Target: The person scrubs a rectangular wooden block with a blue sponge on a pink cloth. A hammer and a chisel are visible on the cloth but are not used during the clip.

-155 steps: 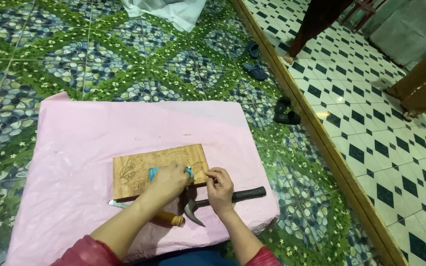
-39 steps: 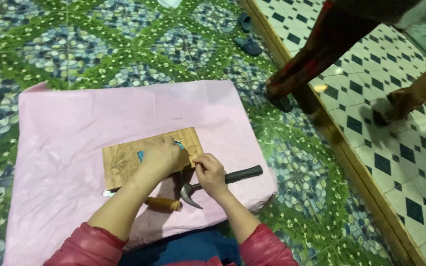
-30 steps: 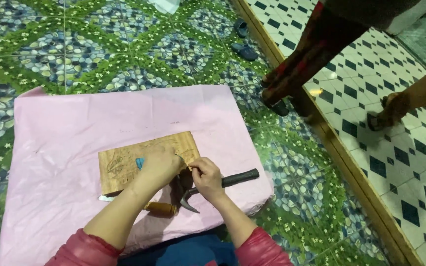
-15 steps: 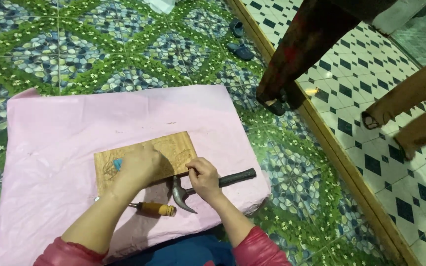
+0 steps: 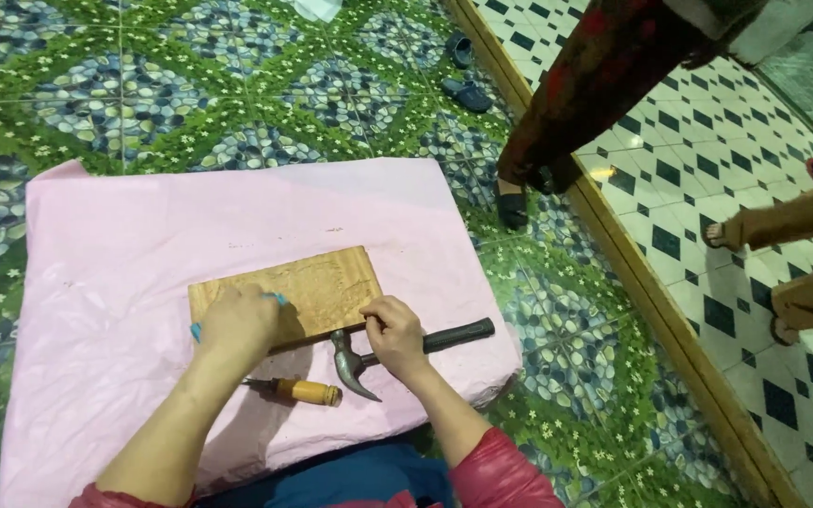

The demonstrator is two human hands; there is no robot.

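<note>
My left hand (image 5: 235, 325) presses flat on the carved wooden board (image 5: 317, 287); right hand (image 5: 394, 334) pinches its near edge, over the hammer (image 5: 397, 346) lying alongside.

We seem to be in a home, working at floor level. The floor (image 5: 190, 85) is patterned green and blue tile, meeting black-and-white checked tile (image 5: 708, 141) past a wooden threshold strip (image 5: 651, 310). Slippers (image 5: 468, 94) lie loose, and a pink cloth (image 5: 124, 235) covers a low tabletop.
</note>
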